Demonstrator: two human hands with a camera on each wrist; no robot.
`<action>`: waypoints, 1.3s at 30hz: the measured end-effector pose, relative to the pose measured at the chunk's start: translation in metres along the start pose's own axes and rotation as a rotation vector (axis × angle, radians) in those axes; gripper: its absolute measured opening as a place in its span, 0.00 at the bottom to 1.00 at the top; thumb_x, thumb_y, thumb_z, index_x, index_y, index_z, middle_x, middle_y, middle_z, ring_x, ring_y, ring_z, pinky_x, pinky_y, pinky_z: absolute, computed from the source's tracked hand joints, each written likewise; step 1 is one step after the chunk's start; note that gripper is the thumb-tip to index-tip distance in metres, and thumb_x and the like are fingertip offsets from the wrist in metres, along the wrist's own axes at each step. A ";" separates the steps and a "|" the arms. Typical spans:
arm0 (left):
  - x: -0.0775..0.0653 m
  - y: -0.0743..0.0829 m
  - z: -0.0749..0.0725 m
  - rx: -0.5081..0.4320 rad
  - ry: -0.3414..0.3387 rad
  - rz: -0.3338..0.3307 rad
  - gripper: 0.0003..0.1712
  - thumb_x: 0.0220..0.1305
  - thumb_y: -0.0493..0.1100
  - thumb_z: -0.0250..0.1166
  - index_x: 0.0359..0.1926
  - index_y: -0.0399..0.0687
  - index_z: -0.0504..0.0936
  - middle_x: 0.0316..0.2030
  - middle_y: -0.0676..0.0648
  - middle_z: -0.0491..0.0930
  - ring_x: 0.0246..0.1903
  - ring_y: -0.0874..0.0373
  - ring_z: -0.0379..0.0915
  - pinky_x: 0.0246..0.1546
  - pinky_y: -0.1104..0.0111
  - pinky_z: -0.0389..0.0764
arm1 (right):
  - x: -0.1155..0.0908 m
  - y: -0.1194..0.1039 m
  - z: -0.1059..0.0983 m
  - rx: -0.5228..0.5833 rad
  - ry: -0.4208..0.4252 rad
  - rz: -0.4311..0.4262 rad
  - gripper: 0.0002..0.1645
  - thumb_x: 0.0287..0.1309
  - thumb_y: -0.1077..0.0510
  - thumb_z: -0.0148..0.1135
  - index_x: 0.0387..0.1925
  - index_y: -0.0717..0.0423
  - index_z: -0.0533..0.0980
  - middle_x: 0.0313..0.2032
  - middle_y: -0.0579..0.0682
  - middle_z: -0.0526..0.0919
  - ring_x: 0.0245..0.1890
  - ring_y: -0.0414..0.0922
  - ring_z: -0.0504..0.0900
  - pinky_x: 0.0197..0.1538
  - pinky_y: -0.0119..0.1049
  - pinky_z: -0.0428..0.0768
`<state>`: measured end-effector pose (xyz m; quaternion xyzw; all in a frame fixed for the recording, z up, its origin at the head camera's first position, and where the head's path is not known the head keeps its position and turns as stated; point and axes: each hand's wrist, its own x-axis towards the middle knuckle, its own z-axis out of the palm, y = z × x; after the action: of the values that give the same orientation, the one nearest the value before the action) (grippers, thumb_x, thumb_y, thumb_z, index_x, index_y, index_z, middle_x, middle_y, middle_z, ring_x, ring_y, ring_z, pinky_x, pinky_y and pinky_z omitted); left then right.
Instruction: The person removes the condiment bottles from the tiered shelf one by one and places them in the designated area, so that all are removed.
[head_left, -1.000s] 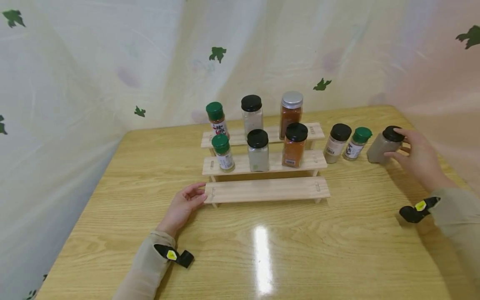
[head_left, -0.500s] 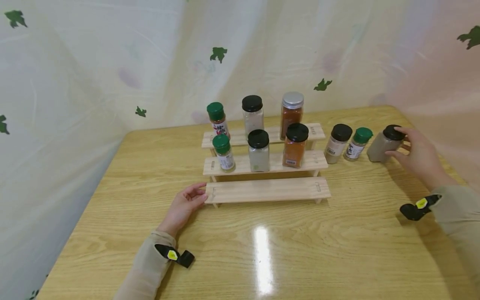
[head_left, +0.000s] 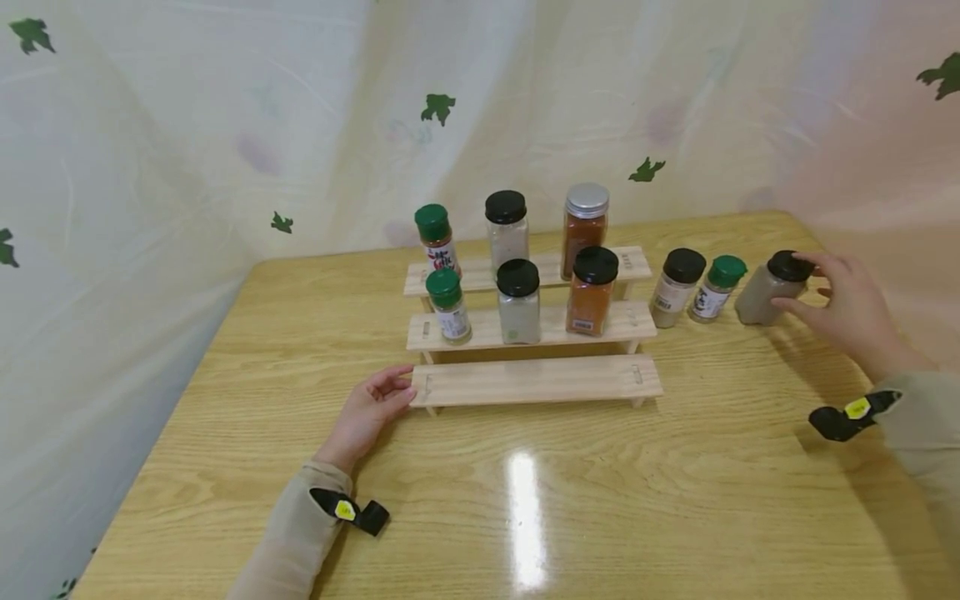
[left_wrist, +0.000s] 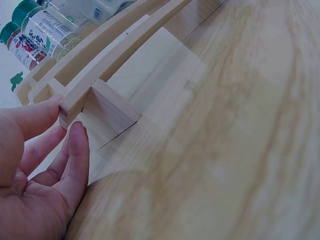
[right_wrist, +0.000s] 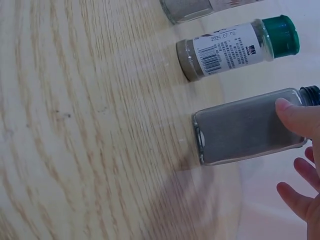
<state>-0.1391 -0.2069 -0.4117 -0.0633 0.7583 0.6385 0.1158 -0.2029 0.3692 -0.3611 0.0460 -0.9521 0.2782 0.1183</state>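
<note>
My left hand pinches the left end of the lowest board of a three-tier wooden rack; the left wrist view shows thumb and fingers at the board's end. At the far right, my right hand holds a square glass jar of grey powder with a black lid, thumb on the glass and index finger at the lid. Its other fingers stand off the jar in the right wrist view. The jar stands upright on the table. Beside it are a green-capped spice bottle and a black-lidded bottle.
On the rack's top tier stand a green-capped bottle, a black-lidded jar and a silver-lidded jar. The middle tier holds a green-capped bottle, a pale jar and an orange jar. A curtain hangs behind.
My right hand and wrist have shifted slightly to the right, fingers still at the grey jar, which stays in place. The left hand and rack stay as they were.
</note>
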 end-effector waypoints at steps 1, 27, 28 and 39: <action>0.000 0.000 0.000 0.003 -0.002 0.001 0.25 0.65 0.33 0.59 0.63 0.37 0.69 0.42 0.50 0.74 0.37 0.67 0.72 0.39 0.78 0.77 | 0.000 0.001 0.000 0.009 0.001 0.007 0.38 0.59 0.58 0.62 0.65 0.69 0.58 0.56 0.76 0.58 0.54 0.72 0.59 0.50 0.67 0.67; 0.000 -0.003 -0.001 -0.010 -0.017 0.009 0.26 0.65 0.32 0.58 0.64 0.35 0.67 0.42 0.50 0.73 0.37 0.67 0.72 0.39 0.77 0.78 | -0.022 -0.059 -0.012 0.236 0.284 -0.064 0.33 0.53 0.67 0.66 0.61 0.59 0.68 0.51 0.32 0.66 0.46 0.20 0.66 0.47 0.07 0.66; 0.000 -0.003 -0.001 -0.010 -0.015 0.008 0.26 0.65 0.32 0.58 0.63 0.36 0.68 0.42 0.50 0.73 0.37 0.67 0.72 0.39 0.77 0.78 | -0.022 -0.063 -0.012 0.264 0.280 -0.080 0.33 0.52 0.69 0.66 0.60 0.58 0.68 0.51 0.32 0.66 0.46 0.20 0.67 0.47 0.08 0.66; 0.000 -0.002 -0.001 -0.012 -0.021 0.006 0.26 0.65 0.33 0.58 0.64 0.37 0.67 0.42 0.50 0.72 0.37 0.66 0.71 0.40 0.77 0.78 | -0.024 -0.107 0.002 0.333 0.179 -0.248 0.39 0.48 0.73 0.66 0.62 0.54 0.66 0.54 0.39 0.67 0.51 0.22 0.67 0.51 0.09 0.66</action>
<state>-0.1389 -0.2083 -0.4140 -0.0549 0.7534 0.6439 0.1214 -0.1633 0.2792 -0.3132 0.1567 -0.8657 0.4180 0.2265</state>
